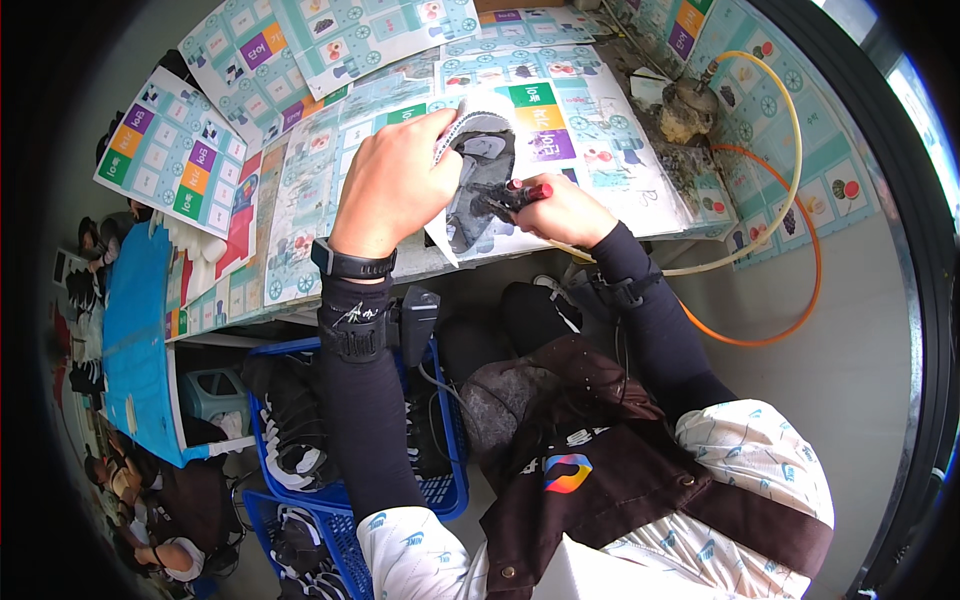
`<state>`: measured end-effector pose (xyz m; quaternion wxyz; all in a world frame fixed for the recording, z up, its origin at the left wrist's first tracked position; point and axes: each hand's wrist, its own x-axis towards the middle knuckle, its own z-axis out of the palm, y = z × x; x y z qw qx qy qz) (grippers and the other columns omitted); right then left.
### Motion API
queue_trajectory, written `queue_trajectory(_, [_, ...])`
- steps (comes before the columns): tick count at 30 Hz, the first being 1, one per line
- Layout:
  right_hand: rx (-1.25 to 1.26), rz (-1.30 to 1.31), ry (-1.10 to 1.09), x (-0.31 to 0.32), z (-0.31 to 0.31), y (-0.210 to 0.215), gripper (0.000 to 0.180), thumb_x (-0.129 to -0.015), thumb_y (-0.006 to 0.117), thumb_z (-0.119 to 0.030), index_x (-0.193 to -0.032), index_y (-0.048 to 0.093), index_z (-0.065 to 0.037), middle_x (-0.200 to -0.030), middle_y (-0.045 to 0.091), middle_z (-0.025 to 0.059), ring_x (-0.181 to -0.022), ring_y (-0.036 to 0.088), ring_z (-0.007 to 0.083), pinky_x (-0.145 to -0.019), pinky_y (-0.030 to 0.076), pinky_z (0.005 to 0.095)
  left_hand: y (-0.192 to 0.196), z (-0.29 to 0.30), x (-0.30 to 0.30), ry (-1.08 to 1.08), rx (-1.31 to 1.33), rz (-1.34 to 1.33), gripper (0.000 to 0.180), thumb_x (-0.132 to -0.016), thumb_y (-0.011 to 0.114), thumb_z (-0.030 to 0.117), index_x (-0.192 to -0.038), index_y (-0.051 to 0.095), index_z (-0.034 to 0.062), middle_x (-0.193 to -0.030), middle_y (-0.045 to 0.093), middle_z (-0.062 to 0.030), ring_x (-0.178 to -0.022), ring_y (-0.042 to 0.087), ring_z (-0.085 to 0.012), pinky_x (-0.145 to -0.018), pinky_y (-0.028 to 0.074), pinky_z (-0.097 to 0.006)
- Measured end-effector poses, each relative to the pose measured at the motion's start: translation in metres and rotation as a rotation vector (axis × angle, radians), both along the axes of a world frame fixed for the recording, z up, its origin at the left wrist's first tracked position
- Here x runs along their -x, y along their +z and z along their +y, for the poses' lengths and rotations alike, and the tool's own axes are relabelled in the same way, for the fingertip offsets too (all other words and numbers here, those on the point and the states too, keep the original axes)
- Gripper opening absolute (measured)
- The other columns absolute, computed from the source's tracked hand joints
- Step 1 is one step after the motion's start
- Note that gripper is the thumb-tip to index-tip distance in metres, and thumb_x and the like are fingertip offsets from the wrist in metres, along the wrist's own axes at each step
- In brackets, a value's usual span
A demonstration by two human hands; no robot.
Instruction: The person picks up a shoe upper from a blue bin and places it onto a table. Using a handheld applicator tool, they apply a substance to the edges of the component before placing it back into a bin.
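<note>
My left hand (395, 185) is closed on a shoe upper (485, 150), white at the edge with a dark grey inner face turned up. It is held tilted over the front part of the table. My right hand (570, 212) grips a dark brush (492, 198) with a red end, its bristles against the dark face of the upper. A pale yellow hose (797, 150) loops from a crusted fitting and passes beneath my right wrist; where it ends is hidden.
Printed sheets cover the worktable (300, 245). The crusted fitting (690, 108) stands at the back right, beside an orange hose (820, 265). Blue baskets (458, 480) with dark shoe parts stand below on the left. A blue-covered table (135, 330) and another person (180, 560) are further left.
</note>
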<state>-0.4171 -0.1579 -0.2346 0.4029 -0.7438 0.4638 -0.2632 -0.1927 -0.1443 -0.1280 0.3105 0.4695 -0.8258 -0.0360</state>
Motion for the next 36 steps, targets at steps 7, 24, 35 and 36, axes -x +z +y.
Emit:
queue_trajectory(7, [0.188, -0.001, 0.133, 0.004, -0.007, -0.013, 0.013, -0.081, 0.069, -0.006, -0.071, 0.063, 0.001, -0.063, 0.060, 0.0089, -0.053, 0.057, 0.0179, -0.055, 0.045, 0.0345, 0.000, -0.001, -0.001, -0.006, 0.008, 0.010, 0.033, -0.087, 0.056, 0.017, -0.114, 0.069, 0.0026, -0.101, 0.070, -0.0247, -0.095, 0.066, -0.0464, -0.084, 0.054, -0.051])
queue_trajectory(24, [0.443, 0.271, 0.403, 0.018, -0.008, -0.013, 0.014, -0.072, 0.066, -0.012, -0.070, 0.067, 0.001, -0.073, 0.068, 0.0184, -0.071, 0.068, 0.0328, -0.062, 0.051, 0.0385, -0.001, 0.002, -0.001, 0.004, 0.018, -0.002, 0.037, -0.087, 0.057, 0.017, -0.117, 0.070, 0.0000, -0.104, 0.071, -0.0261, -0.096, 0.068, -0.0457, -0.087, 0.055, -0.050])
queue_trajectory(35, [-0.145, -0.011, 0.124, 0.018, 0.003, -0.005, 0.013, -0.073, 0.064, -0.011, -0.071, 0.067, 0.002, -0.062, 0.063, 0.0168, -0.059, 0.064, 0.0280, -0.060, 0.050, 0.0400, 0.000, -0.001, 0.003, -0.003, 0.017, -0.008, 0.038, -0.086, 0.057, 0.017, -0.117, 0.070, -0.0001, -0.104, 0.071, -0.0261, -0.096, 0.068, -0.0454, -0.087, 0.056, -0.050])
queue_trajectory(36, [-0.268, -0.032, 0.131, 0.019, 0.005, -0.003, 0.014, -0.073, 0.064, -0.011, -0.072, 0.067, 0.003, -0.064, 0.064, 0.0176, -0.060, 0.064, 0.0299, -0.060, 0.050, 0.0406, 0.002, -0.001, 0.004, 0.009, -0.010, -0.006, 0.038, -0.086, 0.057, 0.017, -0.117, 0.070, 0.0001, -0.104, 0.071, -0.0260, -0.096, 0.068, -0.0455, -0.087, 0.056, -0.050])
